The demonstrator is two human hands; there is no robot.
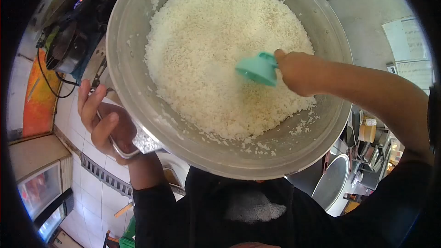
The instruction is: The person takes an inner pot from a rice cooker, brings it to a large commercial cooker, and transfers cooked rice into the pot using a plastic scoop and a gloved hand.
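Observation:
A wide metal pot (131, 89) fills the upper middle of the head view, with white cooked rice (193, 59) heaped in it. My right hand (298, 71) reaches in from the right, closed on the handle of a teal plastic scoop (257, 70). The scoop is tilted, its bowl just over or touching the rice; the exact contact is blurred. At the pot's left side, my left hand (103, 121) hooks loosely around the metal loop handle (148, 142), fingers partly bent. Some grains cling to the pot's inner wall.
Dark cooking equipment with a cable (48, 85) stands at upper left. A floor drain grate (108, 174) runs across white tiles at lower left, near a glass-fronted cabinet (41, 188). A round metal tray (331, 181) and kitchenware lie at lower right. Papers (404, 39) hang at right.

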